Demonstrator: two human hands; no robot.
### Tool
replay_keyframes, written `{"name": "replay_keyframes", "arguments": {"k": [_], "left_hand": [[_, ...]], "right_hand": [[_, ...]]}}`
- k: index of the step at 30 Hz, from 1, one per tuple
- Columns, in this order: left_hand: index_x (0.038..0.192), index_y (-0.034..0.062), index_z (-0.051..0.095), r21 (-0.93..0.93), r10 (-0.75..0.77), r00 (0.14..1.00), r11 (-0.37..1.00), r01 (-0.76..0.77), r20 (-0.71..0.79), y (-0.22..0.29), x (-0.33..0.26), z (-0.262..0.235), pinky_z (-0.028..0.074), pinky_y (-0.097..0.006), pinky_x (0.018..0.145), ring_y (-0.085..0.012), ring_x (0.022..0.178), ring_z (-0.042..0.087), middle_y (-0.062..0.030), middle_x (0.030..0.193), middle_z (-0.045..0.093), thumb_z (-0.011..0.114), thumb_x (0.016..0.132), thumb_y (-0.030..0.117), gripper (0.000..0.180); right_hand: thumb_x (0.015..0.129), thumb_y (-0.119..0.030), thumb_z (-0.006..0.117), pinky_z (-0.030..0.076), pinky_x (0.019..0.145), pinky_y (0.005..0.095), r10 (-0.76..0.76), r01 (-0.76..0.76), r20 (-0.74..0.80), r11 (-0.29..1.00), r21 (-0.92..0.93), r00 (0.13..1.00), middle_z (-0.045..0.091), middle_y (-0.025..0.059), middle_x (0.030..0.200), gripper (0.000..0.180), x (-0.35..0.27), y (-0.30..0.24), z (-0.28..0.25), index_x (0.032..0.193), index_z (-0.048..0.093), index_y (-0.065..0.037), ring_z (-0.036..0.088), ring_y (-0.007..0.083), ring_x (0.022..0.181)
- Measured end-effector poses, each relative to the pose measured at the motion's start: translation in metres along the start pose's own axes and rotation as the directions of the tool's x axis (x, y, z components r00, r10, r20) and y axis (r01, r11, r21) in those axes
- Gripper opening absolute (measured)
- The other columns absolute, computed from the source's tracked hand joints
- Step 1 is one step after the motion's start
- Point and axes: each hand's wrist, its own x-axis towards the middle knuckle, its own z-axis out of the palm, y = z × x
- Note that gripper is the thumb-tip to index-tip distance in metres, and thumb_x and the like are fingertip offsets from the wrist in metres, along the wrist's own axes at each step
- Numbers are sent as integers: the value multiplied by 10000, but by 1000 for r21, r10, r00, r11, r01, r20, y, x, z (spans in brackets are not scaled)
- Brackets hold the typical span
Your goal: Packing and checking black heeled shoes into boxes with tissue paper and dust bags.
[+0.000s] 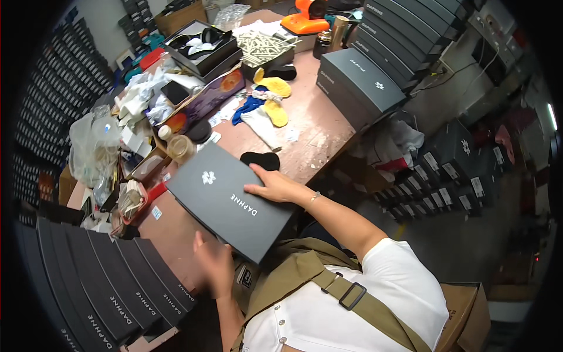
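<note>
Single head view, wide fisheye, left one of the worn pair; upright, unmirrored. Looks from above the person's own torso, pitched steeply down and forward across the tabletop (pixel 322 132). White shirt (pixel 399 287) very near, lower middle to right. Right hand (pixel 275 186) and left hand (pixel 216 264) at close range, around centre and just below, with the dark grey box (pixel 229 205). Tabletop slants away toward the top, far end smaller. Wide coverage: dark boxes (pixel 82 276) near at lower left, tall stacks (pixel 53 111) distant at far left. Straight edges bow; corners go black.
</note>
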Motion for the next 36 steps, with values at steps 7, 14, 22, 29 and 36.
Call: {"name": "replay_keyframes", "arguments": {"k": [7,14,22,29,36], "left_hand": [[1421,-70,326,-114,-88,993,990,78,-85,-59,38,8,371,-350,1019,-242,1213,462,-178,1378,437,569,967,279,622],[1358,-64,410,-310,-105,994,946,99,-3,-63,37,-3,433,-274,925,-166,1067,551,-122,1243,565,532,988,219,482],[1303,-54,444,-315,-55,995,949,25,-88,-82,23,0,448,-322,933,-175,1086,548,-106,1218,566,512,983,129,375],[1307,23,471,-450,-362,932,827,337,33,-118,47,15,437,-357,948,-232,1108,540,-97,1237,549,430,935,581,672],[1349,37,446,-724,-218,957,627,287,191,-47,26,23,448,-401,978,-257,1158,530,-103,1282,533,455,917,598,708]], "right_hand": [[786,-655,597,498,818,488,181,-172,59,976,-136,982,641,330,958,755,38,9,40,890,667,90,639,442,934],[726,-722,608,507,835,457,160,-153,97,985,-77,982,646,324,980,851,40,15,42,901,679,107,649,422,956],[711,-790,557,520,722,435,157,-157,75,988,0,985,667,271,780,862,34,44,57,766,695,60,677,382,772],[724,-776,556,509,864,396,216,-258,242,954,155,946,650,309,1034,942,29,40,36,1043,667,103,664,371,973],[807,-425,727,305,1094,363,-76,0,128,856,516,989,399,226,1422,878,-68,21,12,1493,294,-88,394,305,1319]]}}
